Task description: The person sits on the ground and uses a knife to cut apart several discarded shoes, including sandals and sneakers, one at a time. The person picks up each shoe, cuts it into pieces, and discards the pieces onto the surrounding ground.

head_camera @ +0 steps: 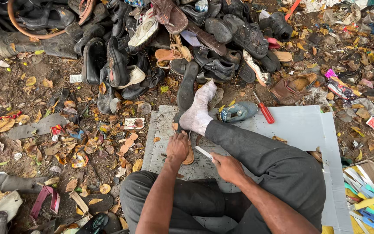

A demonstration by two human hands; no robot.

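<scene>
Sitting on the ground, the person works over a grey board (299, 125) laid flat on the littered earth, which gives a firm, clean base amid the dead leaves. The left hand (177, 147) is curled and pressed down on a tan sandal sole (189, 157), pinning it against the board near its left edge so that it cannot slide. The socked foot (198, 113) rests just beyond that hand, toward the far left corner of the board, and seems to brace the same piece from the other side, though whether the foot touches it I cannot tell. The right hand (228, 168) is closed in a pinch around a small pale blade-like tool (204, 152), its tip aimed at the sole just beside the left hand; held low and slanted, it looks set for trimming or scraping the edge.

A red-handled screwdriver (263, 110) and a small blue-grey shoe (238, 112) lie at the far edge of the board, within an easy reach yet out of the working spot. A brown loafer (293, 88) lies just past that edge on the dirt. Further off, a big heap of worn shoes and sandals (161, 39) is piled on the ground. By the near right corner sits a box of teal and yellow straps (371, 201), close to the right arm.
</scene>
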